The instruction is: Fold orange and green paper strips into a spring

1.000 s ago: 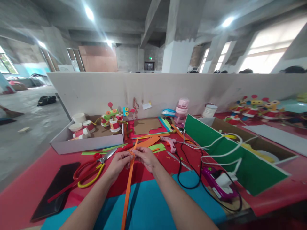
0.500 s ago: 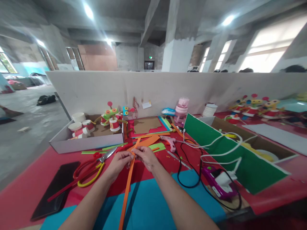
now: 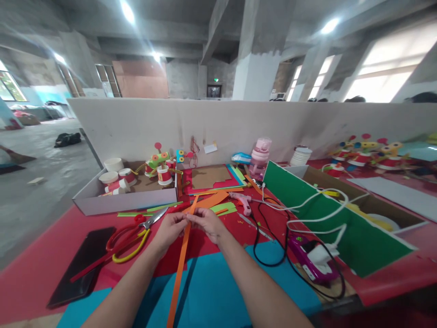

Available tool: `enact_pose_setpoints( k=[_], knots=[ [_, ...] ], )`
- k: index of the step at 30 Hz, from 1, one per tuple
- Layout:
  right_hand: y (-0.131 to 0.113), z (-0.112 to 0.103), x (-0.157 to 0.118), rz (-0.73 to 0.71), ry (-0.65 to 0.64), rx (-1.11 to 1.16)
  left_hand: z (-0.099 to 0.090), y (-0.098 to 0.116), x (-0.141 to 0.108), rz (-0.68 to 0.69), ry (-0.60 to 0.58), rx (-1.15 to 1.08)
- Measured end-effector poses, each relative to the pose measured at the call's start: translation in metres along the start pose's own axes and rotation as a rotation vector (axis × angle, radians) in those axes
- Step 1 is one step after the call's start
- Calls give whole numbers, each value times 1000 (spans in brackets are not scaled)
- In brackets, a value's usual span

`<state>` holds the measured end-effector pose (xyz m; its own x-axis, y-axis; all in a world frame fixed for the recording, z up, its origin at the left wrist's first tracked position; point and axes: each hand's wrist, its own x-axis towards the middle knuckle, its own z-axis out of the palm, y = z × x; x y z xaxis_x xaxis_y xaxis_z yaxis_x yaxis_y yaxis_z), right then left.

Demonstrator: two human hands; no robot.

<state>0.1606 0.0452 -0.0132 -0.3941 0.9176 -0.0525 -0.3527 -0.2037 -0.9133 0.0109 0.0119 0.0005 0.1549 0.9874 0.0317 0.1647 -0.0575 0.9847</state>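
Note:
A long orange paper strip (image 3: pixel 180 266) runs from the bottom edge of the view up between my two hands, its far end sticking out beyond my fingers. My left hand (image 3: pixel 171 229) pinches the strip from the left side, thumb and fingers together. From the right, my right hand (image 3: pixel 207 223) pinches it at almost the same spot, so the fingertips of both hands meet. Whatever detail lies under the fingertips is hidden. Blue paper (image 3: pixel 215 291) lies beneath my forearms, and a wider orange paper piece (image 3: pixel 216 199) rests just past my right hand.
Scissors (image 3: pixel 145 232) with red and yellow handles and a black phone (image 3: pixel 82 264) lie at left. A pink glue gun (image 3: pixel 243 202), its black cable, and a purple power strip (image 3: pixel 314 262) are at right. Behind stand a box (image 3: pixel 128 202) of paper cups and a green-sided box (image 3: pixel 324 218).
Both hands keep pinching the strip at about the same place, with only slight finger movement. The whole view has shifted a little.

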Motion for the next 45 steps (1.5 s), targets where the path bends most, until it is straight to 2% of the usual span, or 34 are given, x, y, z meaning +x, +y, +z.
enact_pose_setpoints(
  k=[9, 19, 21, 26, 32, 35, 37, 41, 43, 45],
  knots=[
    [-3, 0, -1, -30, 85, -52, -1, 5, -2, -14, -61, -47],
    [-6, -2, 0, -49, 119, 63, -1, 7, -3, -35, -80, -65],
    [-7, -2, -1, -46, 101, 97, -1, 7, -4, -27, -79, -62],
    [-12, -1, -5, 36, -38, 152, -1, 7, -4, 5, -91, -61],
    [-13, -4, 0, -43, 138, 166, 1, 8, -6, -19, -94, -20],
    [-14, -6, 1, -85, 180, 144, 1, 7, -6, -24, -107, -11],
    [-15, -6, 0, -76, 155, 150, 0, 4, -5, -24, -101, -20],
    [-14, -4, -3, 11, 1, 157, -2, -1, -2, -10, -81, -58],
    [-13, -4, -2, -6, 0, 150, -3, -1, -3, -14, -94, -62],
    [-12, -5, 0, -40, 54, 152, -2, 0, -3, -25, -109, -59]
  ],
)
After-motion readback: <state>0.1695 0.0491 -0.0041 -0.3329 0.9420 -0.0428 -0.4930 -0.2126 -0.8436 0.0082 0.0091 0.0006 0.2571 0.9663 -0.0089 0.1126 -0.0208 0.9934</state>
